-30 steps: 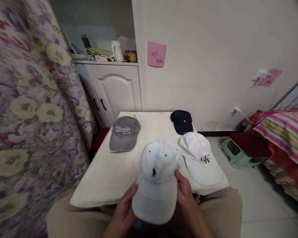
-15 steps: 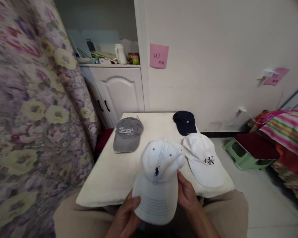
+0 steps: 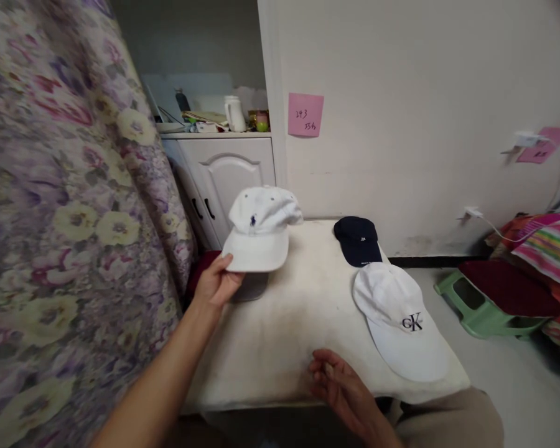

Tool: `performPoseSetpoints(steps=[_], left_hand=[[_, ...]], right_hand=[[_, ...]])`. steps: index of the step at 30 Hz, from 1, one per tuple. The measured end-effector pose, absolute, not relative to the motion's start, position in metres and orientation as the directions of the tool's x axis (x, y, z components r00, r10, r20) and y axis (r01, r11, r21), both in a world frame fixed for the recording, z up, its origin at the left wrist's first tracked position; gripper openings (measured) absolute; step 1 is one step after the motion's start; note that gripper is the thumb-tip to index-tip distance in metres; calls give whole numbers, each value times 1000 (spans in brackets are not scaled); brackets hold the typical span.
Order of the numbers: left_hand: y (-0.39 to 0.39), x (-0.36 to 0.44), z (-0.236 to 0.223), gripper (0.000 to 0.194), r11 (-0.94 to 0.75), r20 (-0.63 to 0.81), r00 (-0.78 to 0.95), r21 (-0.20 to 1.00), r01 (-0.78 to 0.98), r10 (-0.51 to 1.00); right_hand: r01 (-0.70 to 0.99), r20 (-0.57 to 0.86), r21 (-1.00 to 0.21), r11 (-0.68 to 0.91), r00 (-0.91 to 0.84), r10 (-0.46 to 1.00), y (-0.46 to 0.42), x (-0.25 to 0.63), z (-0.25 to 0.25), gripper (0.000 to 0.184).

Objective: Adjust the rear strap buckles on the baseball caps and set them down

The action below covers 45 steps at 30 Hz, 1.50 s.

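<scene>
My left hand [image 3: 219,280] grips a white baseball cap [image 3: 261,227] by the side of its brim, thumb on top. The cap, with a small dark horse-rider logo, is held up over the table's far left part. Beneath it a grey cap [image 3: 252,287] shows only part of its brim; the rest is hidden. Over the table's front edge, my right hand [image 3: 338,382] has loosely bent fingers with nothing in them. To its right lies a white cap with a dark CK logo [image 3: 401,323]. Behind that sits a navy cap [image 3: 357,239].
A cream-covered table [image 3: 308,292] stands against the wall. Floral curtain [image 3: 74,205] hangs close on the left, beside a white cabinet [image 3: 236,168]. On the right are a green stool [image 3: 471,311] with a dark red top and a striped cover [image 3: 553,249].
The white horse-logo cap has moved from near my lap to the far left, carried by my left hand, and now covers much of the grey cap. My right hand has let go of it.
</scene>
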State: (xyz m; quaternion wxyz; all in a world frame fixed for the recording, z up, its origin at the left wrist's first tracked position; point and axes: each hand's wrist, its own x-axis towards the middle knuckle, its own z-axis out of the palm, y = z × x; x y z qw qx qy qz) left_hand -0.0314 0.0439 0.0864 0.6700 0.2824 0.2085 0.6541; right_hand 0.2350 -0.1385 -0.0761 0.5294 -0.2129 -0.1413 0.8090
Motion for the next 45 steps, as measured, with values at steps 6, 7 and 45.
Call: performPoseSetpoints(steps=[6, 7, 45], left_hand=[[101, -75, 76, 68, -76, 96, -18, 653, -754, 995], [101, -82, 65, 70, -61, 74, -16, 662, -747, 997], [67, -115, -26, 71, 37, -110, -89, 809, -587, 990]], right_hand=[[-779, -182, -471, -414, -374, 910, -138, 234, -77, 29], [-775, -189, -473, -420, -376, 907, -138, 234, -77, 29], [-771, -92, -478, -421, -433, 897, -138, 232, -92, 23]])
